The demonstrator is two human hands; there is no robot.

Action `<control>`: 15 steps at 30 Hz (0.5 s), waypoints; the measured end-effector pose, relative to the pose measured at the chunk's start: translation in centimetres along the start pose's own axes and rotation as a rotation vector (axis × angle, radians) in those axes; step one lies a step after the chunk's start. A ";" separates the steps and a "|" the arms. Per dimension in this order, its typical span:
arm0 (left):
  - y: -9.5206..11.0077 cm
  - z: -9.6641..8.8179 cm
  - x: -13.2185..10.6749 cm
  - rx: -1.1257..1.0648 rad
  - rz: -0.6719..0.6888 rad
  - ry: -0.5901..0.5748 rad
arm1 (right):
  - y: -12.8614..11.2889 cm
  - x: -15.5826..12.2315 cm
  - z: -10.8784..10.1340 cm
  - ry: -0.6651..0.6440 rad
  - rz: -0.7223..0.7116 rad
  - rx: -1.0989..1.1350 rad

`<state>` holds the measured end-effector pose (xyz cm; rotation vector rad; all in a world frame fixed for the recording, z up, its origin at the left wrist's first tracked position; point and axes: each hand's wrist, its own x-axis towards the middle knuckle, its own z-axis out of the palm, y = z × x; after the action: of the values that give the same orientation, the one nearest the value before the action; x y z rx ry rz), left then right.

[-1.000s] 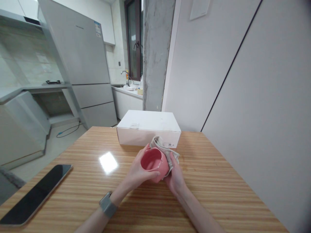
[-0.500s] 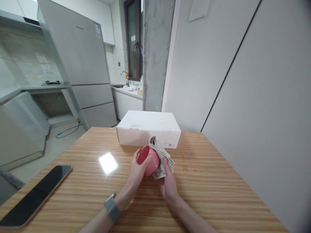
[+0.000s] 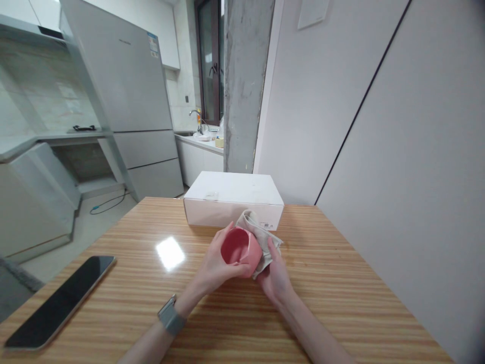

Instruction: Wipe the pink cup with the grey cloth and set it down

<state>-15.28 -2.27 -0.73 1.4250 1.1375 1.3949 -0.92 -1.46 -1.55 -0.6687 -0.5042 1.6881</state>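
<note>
A pink cup (image 3: 240, 249) is held above the wooden table (image 3: 341, 298), its mouth tilted toward me. My left hand (image 3: 215, 265) wraps round the cup's left side and underside. My right hand (image 3: 276, 275) presses a beige cloth (image 3: 258, 232) against the cup's right side, with the fingers closed on the cloth. A grey watch sits on my left wrist (image 3: 171, 317).
A white flat box (image 3: 233, 198) lies on the table just behind the cup. A dark phone (image 3: 60, 301) rests near the table's left edge. A white wall runs along the right side. A fridge, counter and sink stand beyond the table.
The cup has turned in my hands, tipping left half a second ago and now facing me again. Both hands and the cloth shifted slightly with it.
</note>
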 end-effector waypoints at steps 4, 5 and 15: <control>-0.5 0.4 0.2 0.014 -0.015 0.082 | 0.4 -0.7 0.8 -0.087 -0.029 0.022; -0.7 0.6 0.3 -0.005 -0.048 0.120 | 0.5 -0.8 0.9 -0.088 -0.039 0.026; -2.0 0.5 1.6 -0.359 -0.370 0.284 | 4.2 -1.3 -0.7 -0.003 -0.204 -0.190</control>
<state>-14.91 -0.19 -2.26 0.7381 1.1817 1.4672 -3.30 -3.67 -4.54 -0.7258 -0.7168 1.4613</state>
